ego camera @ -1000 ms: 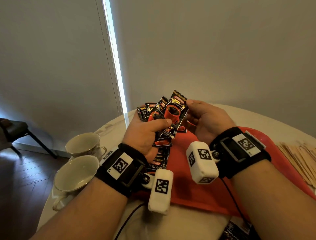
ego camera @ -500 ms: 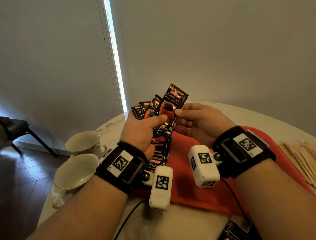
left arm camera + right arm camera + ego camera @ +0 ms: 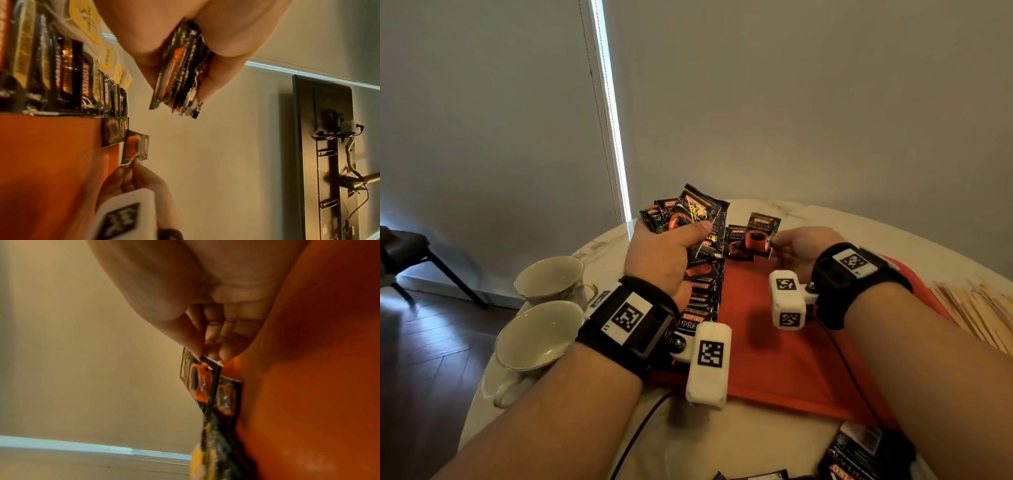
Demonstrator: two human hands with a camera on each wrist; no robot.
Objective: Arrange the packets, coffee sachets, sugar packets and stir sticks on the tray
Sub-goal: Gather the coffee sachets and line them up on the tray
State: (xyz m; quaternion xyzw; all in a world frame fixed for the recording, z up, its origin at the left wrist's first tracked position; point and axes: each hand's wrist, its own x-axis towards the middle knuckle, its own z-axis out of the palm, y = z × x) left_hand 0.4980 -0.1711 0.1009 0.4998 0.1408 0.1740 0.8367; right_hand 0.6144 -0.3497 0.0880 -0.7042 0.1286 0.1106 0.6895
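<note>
Up above the flat red tray (image 3: pixel 784 342), the left hand (image 3: pixel 664 260) clenches a fanned bunch of glossy black foil coffee sachets (image 3: pixel 698 216). Meanwhile the right hand (image 3: pixel 801 250) pinches one crinkle-edged black sachet (image 3: pixel 760 236) by its corner, over another lying flat at the tray's far edge.

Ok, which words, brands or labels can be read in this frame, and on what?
"KOPIKO SUPREMO": top sachet of the fan gripped by the left hand.
"KOPIKO": sachets in the row on the red tray.
"SUPREMO", partly cut: sachet pinched by the right hand.
Yellow packets: print blurred.
</note>
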